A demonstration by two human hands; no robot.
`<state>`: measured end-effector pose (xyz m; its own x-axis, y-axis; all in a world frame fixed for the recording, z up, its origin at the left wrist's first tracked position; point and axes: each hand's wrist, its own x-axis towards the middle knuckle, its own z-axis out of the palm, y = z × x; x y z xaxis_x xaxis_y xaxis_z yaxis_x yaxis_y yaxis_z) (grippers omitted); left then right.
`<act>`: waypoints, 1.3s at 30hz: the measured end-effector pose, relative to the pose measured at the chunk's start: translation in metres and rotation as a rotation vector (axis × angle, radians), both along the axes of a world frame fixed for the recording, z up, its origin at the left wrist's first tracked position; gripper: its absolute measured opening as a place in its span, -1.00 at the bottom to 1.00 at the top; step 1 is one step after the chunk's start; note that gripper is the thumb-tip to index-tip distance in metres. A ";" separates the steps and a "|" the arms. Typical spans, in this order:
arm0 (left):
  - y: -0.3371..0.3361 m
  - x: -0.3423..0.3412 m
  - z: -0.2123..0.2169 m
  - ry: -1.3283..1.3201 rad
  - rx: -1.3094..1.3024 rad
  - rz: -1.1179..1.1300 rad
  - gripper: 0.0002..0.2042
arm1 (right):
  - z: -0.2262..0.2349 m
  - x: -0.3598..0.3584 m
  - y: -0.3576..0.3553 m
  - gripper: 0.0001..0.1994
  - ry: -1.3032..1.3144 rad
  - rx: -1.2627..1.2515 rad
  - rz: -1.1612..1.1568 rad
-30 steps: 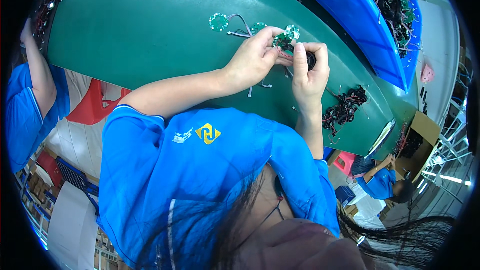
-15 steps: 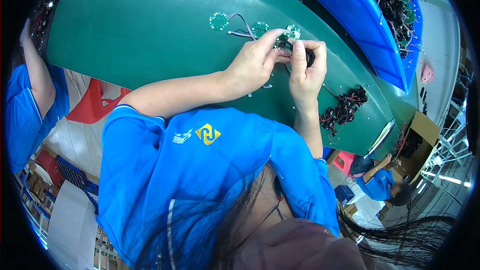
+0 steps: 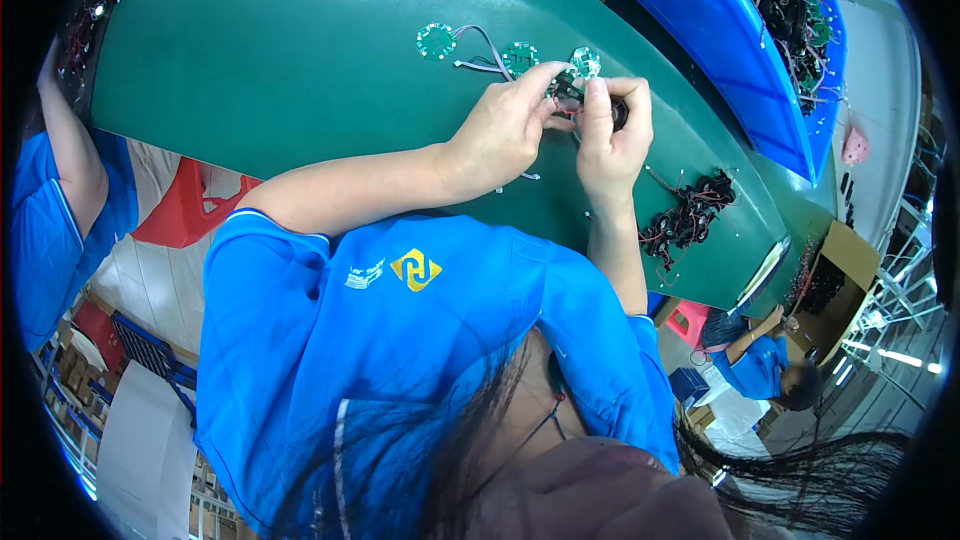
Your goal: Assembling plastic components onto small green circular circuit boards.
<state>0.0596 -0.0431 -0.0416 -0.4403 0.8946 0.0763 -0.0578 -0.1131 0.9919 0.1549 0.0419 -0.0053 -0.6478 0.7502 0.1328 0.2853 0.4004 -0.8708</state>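
My left hand (image 3: 505, 125) and my right hand (image 3: 612, 140) meet over the green table, fingers closed in pinches. Between them is a black part with thin red and dark wires (image 3: 568, 90). A black round piece (image 3: 621, 115) shows behind my right fingers, which are closed on it. A small green circuit board (image 3: 586, 62) stands at the fingertips; whether it is held or lies behind is hard to tell. Just left of it lie two round green circuit boards, one close (image 3: 520, 59) and one farther left (image 3: 436, 41), with a grey ribbon cable by them.
A pile of black wired parts (image 3: 695, 215) lies right of my forearm. A blue bin (image 3: 700, 20) with many green boards and wires stands at the far right. Co-workers sit left (image 3: 65, 210) and right (image 3: 750, 370). An open cardboard box (image 3: 850, 258) stands beyond the table's right end.
My hands stay in nearly the same place. The black part between my fingers has turned slightly and shows more. The co-worker's arm at the left has shifted a little.
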 end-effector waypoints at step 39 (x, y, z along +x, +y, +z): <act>-0.001 -0.011 0.012 -0.029 -0.025 -0.136 -0.68 | 0.013 0.019 0.015 -0.85 -0.033 0.019 0.004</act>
